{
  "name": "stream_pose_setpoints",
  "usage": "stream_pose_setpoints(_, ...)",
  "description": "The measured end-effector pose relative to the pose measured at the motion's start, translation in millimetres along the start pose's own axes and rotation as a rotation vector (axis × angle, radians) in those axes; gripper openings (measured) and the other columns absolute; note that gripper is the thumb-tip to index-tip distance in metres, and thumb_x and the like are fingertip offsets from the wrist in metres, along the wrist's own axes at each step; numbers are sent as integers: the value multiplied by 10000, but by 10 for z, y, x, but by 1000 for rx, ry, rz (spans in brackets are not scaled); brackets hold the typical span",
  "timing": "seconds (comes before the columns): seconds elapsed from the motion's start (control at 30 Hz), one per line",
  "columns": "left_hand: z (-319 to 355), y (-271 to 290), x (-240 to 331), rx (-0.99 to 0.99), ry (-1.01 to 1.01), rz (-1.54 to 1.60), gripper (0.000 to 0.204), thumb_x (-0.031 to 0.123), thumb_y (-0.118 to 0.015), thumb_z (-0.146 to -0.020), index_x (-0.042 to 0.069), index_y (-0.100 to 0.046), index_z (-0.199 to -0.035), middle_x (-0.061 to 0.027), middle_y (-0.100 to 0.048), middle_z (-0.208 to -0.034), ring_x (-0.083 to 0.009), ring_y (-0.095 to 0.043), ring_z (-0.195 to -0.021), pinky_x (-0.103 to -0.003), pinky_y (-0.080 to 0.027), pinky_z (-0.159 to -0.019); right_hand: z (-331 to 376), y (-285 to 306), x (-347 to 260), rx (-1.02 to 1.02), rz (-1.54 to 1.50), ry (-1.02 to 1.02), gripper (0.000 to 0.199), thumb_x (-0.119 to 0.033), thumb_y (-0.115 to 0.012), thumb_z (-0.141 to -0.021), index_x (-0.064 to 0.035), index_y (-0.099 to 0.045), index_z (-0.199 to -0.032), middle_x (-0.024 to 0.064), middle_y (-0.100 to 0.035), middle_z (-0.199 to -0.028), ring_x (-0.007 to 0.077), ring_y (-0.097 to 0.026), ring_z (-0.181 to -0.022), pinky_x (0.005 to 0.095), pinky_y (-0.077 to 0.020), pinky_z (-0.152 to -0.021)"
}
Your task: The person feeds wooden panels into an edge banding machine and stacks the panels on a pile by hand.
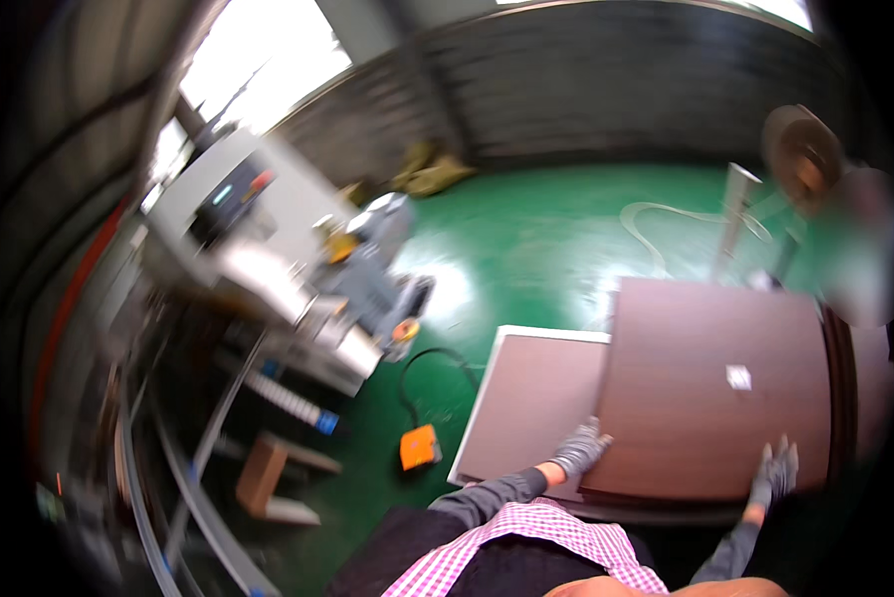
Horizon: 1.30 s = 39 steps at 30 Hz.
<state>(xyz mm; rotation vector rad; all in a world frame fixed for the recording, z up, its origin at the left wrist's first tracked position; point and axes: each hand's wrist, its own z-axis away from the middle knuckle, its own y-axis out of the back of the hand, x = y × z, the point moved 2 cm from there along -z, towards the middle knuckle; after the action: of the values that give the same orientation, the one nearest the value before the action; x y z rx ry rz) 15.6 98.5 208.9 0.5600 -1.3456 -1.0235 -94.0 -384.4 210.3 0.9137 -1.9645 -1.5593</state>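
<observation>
A large dark brown wooden panel (710,383) with a small white label lies on top of a stack of similar panels. My left hand (580,449), in a grey glove, grips the panel's near left corner. My right hand (775,472), also gloved, holds the near edge toward its right corner. Under it, a lighter brown panel with a white edge (526,403) sticks out to the left.
A grey machine (268,259) with a control box stands on the left on the green floor (526,239). An orange foot pedal (419,447) with a black cable lies near the stack. A pale hose and a post stand beyond the panels; a blurred person is at far right.
</observation>
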Motion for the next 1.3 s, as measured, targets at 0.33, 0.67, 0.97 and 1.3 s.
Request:
stream_pose_setpoints(0.33, 1231, 487, -599, -425, -108, 456, 392, 316, -562, -902, 53, -618, -1186, -188, -648, -1121, -318, -608, -1059, -424, -466, -906, 402, 247, -840, -244, 205, -131, 687, -557, -303, -962, -95, -291, -1471, 229, -281, -1501, 424, -312, -1339, 552, -303, -1028)
stream_pose_setpoints(0.67, 1967, 319, -3734, -19, 608, 1278, 227, 284, -562, -944, 112, -591, -1090, 14, -559, -830, -106, -525, -638, -266, -470, -542, 1892, 346, -3354, -313, 187, 199, 658, -542, -374, -959, -169, -270, -1491, 134, -205, -1563, 288, -249, -1411, 486, -260, -1101)
stream_pose_setpoints(0.97, 3703, 1175, -5550, 536, 905, 1473, 237, 277, -594, -928, 111, -594, -1097, -29, -642, -880, -152, -622, -673, -311, -545, -597, 3906, 876, -5492, -1065, -903, 783, 392, -158, -618, -910, 47, -552, -1238, 215, -623, -1195, 254, -606, -1071, 355, -481, -921)
stream_pose_setpoints(1.3, 4809, 2474, -7213, 1522, 844, 1512, 150, 108, -620, -904, 132, -560, -1040, 5, -525, -644, -127, -501, -469, -279, -399, -372, 5352, 919, -6047, -1249, -178, 1216, 533, -410, -621, -848, -35, -604, -1226, 237, -649, -1124, 363, -624, -1067, 410, -482, -922)
